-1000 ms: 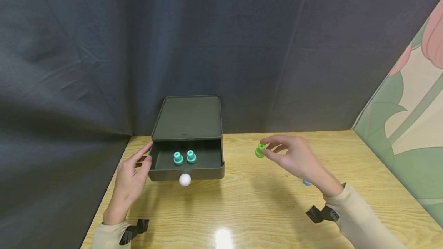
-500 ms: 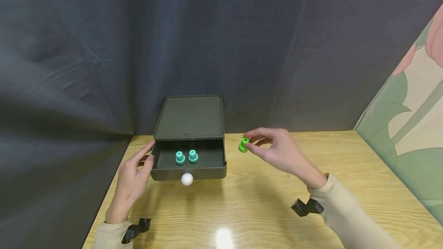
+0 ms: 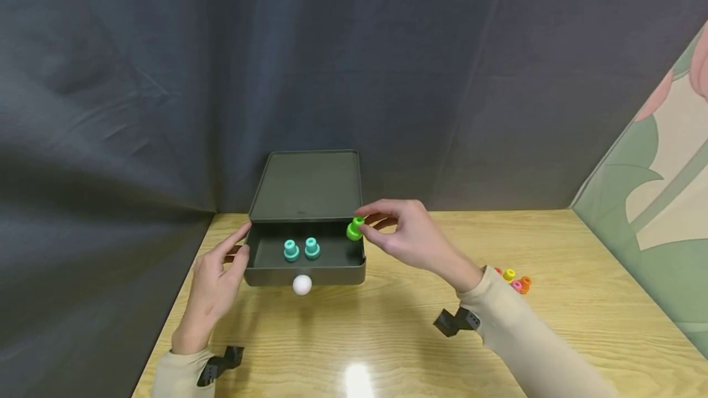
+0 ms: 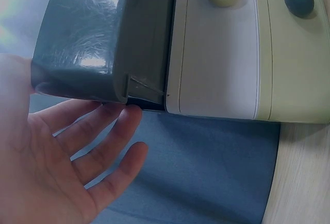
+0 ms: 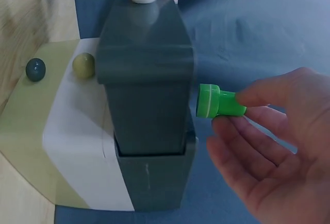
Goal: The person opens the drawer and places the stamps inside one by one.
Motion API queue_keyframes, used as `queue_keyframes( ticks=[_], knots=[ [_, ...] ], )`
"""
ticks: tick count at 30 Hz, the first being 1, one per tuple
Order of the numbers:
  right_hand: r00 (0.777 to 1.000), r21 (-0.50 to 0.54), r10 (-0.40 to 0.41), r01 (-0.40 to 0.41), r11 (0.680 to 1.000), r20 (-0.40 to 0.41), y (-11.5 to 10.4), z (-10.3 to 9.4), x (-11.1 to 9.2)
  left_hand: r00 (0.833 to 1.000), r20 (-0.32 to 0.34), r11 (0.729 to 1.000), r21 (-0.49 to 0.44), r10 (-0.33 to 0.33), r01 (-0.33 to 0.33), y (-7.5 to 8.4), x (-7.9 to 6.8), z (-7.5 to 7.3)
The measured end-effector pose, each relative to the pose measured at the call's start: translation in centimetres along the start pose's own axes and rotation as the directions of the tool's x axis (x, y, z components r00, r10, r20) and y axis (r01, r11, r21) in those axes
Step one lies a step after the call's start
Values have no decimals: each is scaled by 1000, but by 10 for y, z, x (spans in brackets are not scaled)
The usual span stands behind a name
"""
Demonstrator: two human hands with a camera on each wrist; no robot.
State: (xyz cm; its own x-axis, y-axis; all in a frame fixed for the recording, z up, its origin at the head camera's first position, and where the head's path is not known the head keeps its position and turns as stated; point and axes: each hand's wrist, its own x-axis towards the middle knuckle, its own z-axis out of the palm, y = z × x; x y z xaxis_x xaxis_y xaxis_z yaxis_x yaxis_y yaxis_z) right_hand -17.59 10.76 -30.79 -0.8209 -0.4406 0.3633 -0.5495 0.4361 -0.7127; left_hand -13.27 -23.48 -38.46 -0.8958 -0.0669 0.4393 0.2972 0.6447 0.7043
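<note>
My right hand [image 3: 406, 235] pinches a green toy stamp [image 3: 354, 230] between thumb and fingers. It is held above the right end of a pulled-out dark drawer [image 3: 332, 276]. In the right wrist view, the stamp [image 5: 219, 101] has a wide capped end that points toward the drawer and a narrow handle. Two teal toy stamps [image 3: 291, 250] stand upright side by side inside the drawer. My left hand [image 3: 212, 284], its fingers loosely extended, rests against the drawer's left side. In the left wrist view, the fingertips of this hand [image 4: 67, 157] touch the drawer's edge.
The dark drawer is the top one of a stacked cabinet; a white drawer [image 4: 216, 54] and a yellow-green drawer [image 4: 294, 59] lie below, shut. A white round knob [image 3: 302, 285] sticks out in front. Several coloured stamps [image 3: 509, 275] stand at the right. Dark curtain [image 3: 420, 78] hangs behind.
My right hand has carried the green stamp leftward from over the table to above the drawer. Several coloured stamps at the right have come into view. My left hand stays at the drawer.
</note>
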Motion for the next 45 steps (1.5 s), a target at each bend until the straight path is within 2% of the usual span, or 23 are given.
queue_keyframes(
  ticks=[10, 23, 32, 37, 45],
  knots=[
    [999, -50, 18, -16, 999, 41, 7, 25, 14, 1000, -8, 1000, 19, 16, -16, -1, 1, 2],
    [997, -143, -7, 18, 990, 73, 8, 46, 19, 1000, -9, 1000, 23, 8, -8, -2, -2, -2],
    [996, -232, -6, 26, 972, 84, 4, 53, 22, 1000, -10, 1000, 20, 0, 0, -3, -2, -7],
    [995, -303, -3, 34, 952, 102, -2, 53, 25, 1000, -22, 1000, 24, 5, -4, -3, -1, -9],
    [996, -368, 26, 8, 930, 88, -6, 55, 22, 1000, -5, 1000, 25, 9, -9, -4, -2, -6]
  ],
)
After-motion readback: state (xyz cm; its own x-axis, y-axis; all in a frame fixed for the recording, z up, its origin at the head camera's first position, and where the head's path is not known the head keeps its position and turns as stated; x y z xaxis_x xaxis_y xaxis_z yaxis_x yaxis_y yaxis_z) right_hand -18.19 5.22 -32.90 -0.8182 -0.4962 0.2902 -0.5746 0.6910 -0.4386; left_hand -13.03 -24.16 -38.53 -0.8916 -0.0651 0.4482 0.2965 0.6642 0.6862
